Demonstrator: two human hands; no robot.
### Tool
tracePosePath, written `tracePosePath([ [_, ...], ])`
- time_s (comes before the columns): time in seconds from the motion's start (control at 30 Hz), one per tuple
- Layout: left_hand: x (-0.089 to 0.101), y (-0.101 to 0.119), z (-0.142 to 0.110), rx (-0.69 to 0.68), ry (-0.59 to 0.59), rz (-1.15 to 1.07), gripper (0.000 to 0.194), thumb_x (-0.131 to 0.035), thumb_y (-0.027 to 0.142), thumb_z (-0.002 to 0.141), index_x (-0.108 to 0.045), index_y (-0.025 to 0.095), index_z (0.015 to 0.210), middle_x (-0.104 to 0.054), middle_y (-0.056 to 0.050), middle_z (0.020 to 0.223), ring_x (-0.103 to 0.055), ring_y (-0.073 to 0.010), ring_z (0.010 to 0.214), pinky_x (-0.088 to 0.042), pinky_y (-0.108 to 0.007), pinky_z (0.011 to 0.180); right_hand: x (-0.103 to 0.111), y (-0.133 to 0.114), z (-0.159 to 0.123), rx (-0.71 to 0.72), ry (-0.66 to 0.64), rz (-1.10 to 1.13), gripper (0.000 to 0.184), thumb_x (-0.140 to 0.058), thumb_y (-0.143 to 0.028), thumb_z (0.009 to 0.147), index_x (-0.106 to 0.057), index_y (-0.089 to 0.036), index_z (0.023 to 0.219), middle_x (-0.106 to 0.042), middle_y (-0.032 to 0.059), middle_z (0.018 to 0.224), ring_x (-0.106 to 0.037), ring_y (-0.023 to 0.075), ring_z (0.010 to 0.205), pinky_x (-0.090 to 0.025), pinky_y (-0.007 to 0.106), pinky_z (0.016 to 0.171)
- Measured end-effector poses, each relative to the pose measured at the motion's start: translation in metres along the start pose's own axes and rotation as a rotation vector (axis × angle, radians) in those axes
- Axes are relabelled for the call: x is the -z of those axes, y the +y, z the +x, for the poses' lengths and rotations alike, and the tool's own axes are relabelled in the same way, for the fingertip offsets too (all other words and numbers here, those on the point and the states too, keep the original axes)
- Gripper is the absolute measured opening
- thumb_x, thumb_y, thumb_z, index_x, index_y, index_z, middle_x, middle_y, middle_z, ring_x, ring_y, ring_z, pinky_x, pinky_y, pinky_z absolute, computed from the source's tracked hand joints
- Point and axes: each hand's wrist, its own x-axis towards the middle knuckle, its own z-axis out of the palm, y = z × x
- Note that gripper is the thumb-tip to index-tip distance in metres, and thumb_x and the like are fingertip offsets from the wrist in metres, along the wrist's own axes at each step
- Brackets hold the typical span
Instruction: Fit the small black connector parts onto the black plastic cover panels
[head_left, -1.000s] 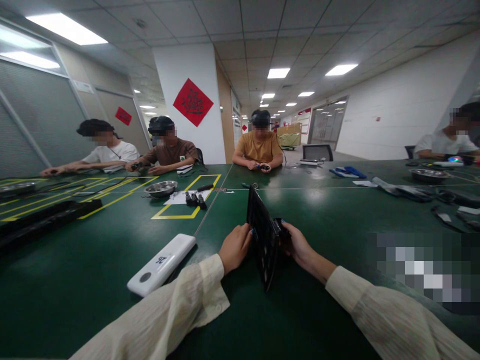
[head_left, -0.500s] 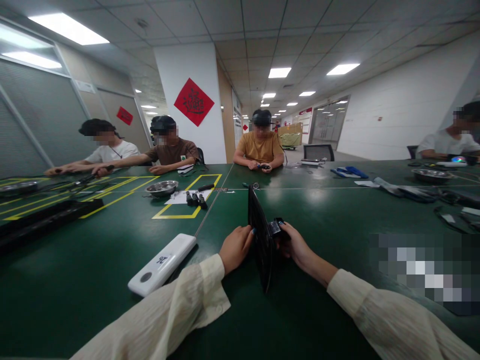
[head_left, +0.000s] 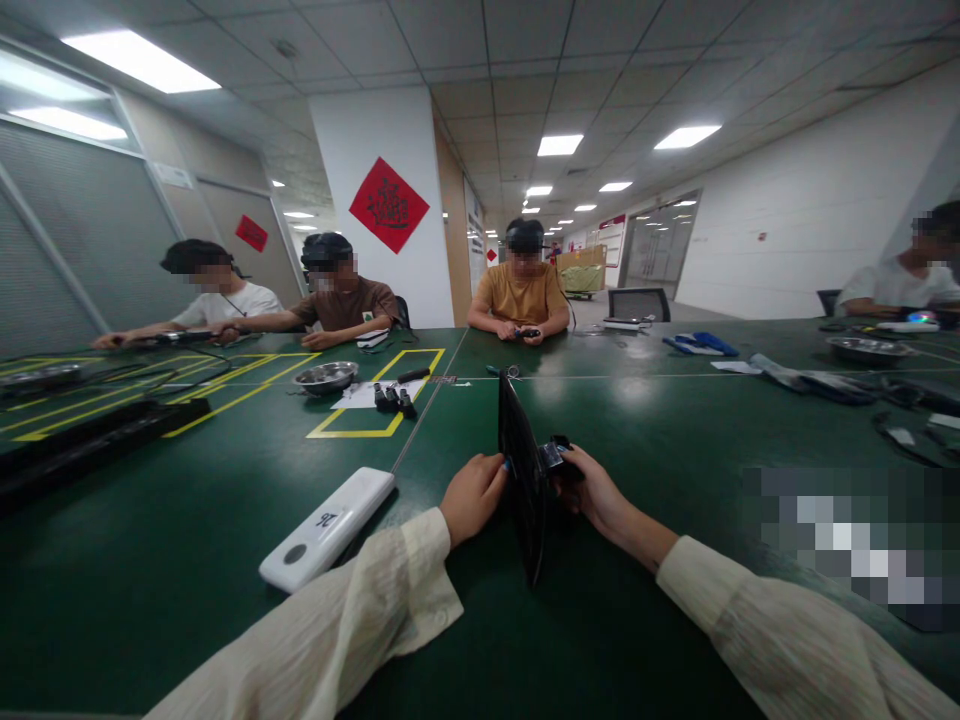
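Observation:
A thin black panel stands on edge in front of me, seen nearly side-on. My left hand is closed against its left face, fingers curled, with a speck of blue at the fingertips. On the other side, my right hand grips a black block-like part that sits against the panel's right face. Whether this part is fixed to the panel I cannot tell. The fingertips of my right hand are partly hidden behind it. Left of my left hand lies a white power bank with a printed number.
On the green table, a metal bowl and several black parts lie near yellow tape. A long black tray is at left. Across sits a person in a mustard shirt. Blue cloth lies at far right.
Both my hands and the panel hold nearly the same pose; the view has shifted very slightly. At far left, a co-worker's hand and the dark item by it have moved a little.

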Motion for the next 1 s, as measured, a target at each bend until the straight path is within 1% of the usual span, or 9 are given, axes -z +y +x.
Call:
tracePosePath([
  [0.1,-0.0013,0.0009,-0.0008,0.027,0.007,0.032,0.03,-0.029,0.034,0.092,-0.055,0.021,0.084,-0.063,-0.007,0.084,-0.057,-0.0219,0.082,-0.044,-0.035,0.078,0.0004,0.0004,-0.0006,0.009,0.003,0.008,0.031,-0.05,-0.042,0.074,-0.046,-0.023,0.098,-0.052,-0.0048,0.051,-0.046,0.0113,0.041,-0.024,0.017,0.034],
  [0.2,-0.0019,0.002,-0.0024,0.036,0.035,0.001,0.026,-0.029,0.035,0.092,-0.051,0.02,0.089,-0.062,-0.008,0.086,-0.059,-0.0225,0.084,-0.045,-0.035,0.078,0.0012,0.0012,-0.0005,0.012,0.004,0.007,0.032,-0.052,-0.043,0.073,-0.047,-0.023,0.098,-0.053,-0.0046,0.052,-0.048,0.0119,0.042,-0.024,0.017,0.034],
  [0.3,-0.0018,0.002,-0.0031,0.027,0.026,-0.023,0.023,-0.03,0.034,0.092,-0.049,0.021,0.089,-0.062,-0.007,0.086,-0.059,-0.0218,0.084,-0.046,-0.034,0.076,0.0018,0.0019,0.0,0.014,0.005,0.0,0.033,-0.052,-0.043,0.073,-0.047,-0.023,0.098,-0.053,-0.0045,0.051,-0.048,0.0123,0.043,-0.024,0.018,0.034],
  [0.4,-0.0017,0.0007,-0.0023,0.023,0.027,0.004,0.022,-0.032,0.033,0.092,-0.05,0.021,0.089,-0.062,-0.007,0.086,-0.058,-0.0221,0.083,-0.046,-0.035,0.076,0.0019,0.0014,-0.0001,0.007,0.005,0.0,0.032,-0.051,-0.043,0.073,-0.046,-0.023,0.098,-0.053,-0.0046,0.051,-0.046,0.0118,0.041,-0.024,0.018,0.034],
  [0.53,-0.0016,-0.0005,-0.0005,0.027,0.023,0.074,0.027,-0.03,0.034,0.093,-0.054,0.02,0.091,-0.062,-0.007,0.086,-0.058,-0.0219,0.083,-0.046,-0.035,0.077,0.0004,-0.0012,-0.0016,-0.002,0.002,-0.003,0.031,-0.05,-0.042,0.073,-0.045,-0.023,0.097,-0.052,-0.0045,0.049,-0.045,0.0118,0.04,-0.023,0.017,0.033],
  [0.7,-0.0013,0.0003,-0.0008,0.027,-0.023,0.145,0.035,-0.024,0.034,0.095,-0.056,0.019,0.091,-0.063,-0.007,0.088,-0.057,-0.0206,0.085,-0.046,-0.034,0.081,-0.0008,-0.0024,-0.0018,-0.001,0.012,-0.019,0.029,-0.047,-0.042,0.073,-0.044,-0.023,0.096,-0.052,-0.0045,0.048,-0.044,0.0119,0.04,-0.024,0.017,0.032],
  [0.83,-0.0006,0.0012,-0.0024,0.006,-0.015,0.155,0.033,-0.025,0.032,0.095,-0.055,0.019,0.096,-0.064,-0.007,0.095,-0.056,-0.0201,0.091,-0.046,-0.034,0.085,0.0003,-0.0005,0.0002,-0.009,0.007,-0.017,0.03,-0.048,-0.042,0.074,-0.044,-0.023,0.097,-0.052,-0.0044,0.047,-0.043,0.0116,0.039,-0.024,0.017,0.032],
  [1.0,0.0001,0.0026,-0.0027,0.02,-0.018,0.152,0.034,-0.024,0.034,0.095,-0.054,0.019,0.092,-0.063,-0.008,0.093,-0.057,-0.0209,0.089,-0.046,-0.036,0.084,0.0019,0.001,0.0014,-0.002,-0.011,-0.011,0.03,-0.049,-0.043,0.074,-0.044,-0.023,0.096,-0.053,-0.0043,0.048,-0.042,0.0111,0.038,-0.022,0.017,0.032],
])
